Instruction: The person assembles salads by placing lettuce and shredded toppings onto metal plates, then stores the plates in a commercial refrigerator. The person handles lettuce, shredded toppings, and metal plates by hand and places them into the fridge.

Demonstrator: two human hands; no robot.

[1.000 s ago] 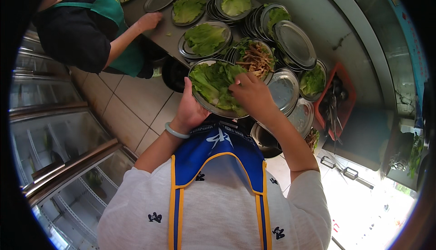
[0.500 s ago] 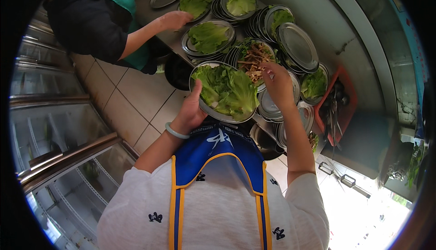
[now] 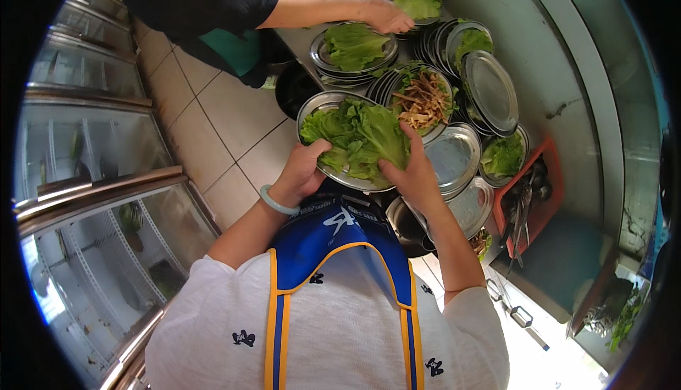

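An oval metal plate (image 3: 306,111) lined with green lettuce leaves (image 3: 358,135) is held in front of my apron. My left hand (image 3: 303,170) grips its near left side, thumb over the rim and fingers hidden underneath. On the right, my right hand (image 3: 417,174) closes around the edge of the lettuce, thumb on the leaves and index finger along their outer side. Just beyond that hand, brown shredded strips (image 3: 424,103) lie on lettuce atop a stack of plates.
A co-worker's arm (image 3: 319,11) reaches across to a lettuce-topped plate (image 3: 417,0). Several plate stacks crowd the counter, including bare plates (image 3: 454,156) at right. An orange basket (image 3: 550,198) holds metal utensils. Glass-doored fridges (image 3: 92,149) line the left, and a dark bin (image 3: 294,91) stands below the counter.
My right hand has moved from the brown strips to the lettuce on the held plate. My left thumb has shifted inward over the rim. The co-worker's arm has reached further right.
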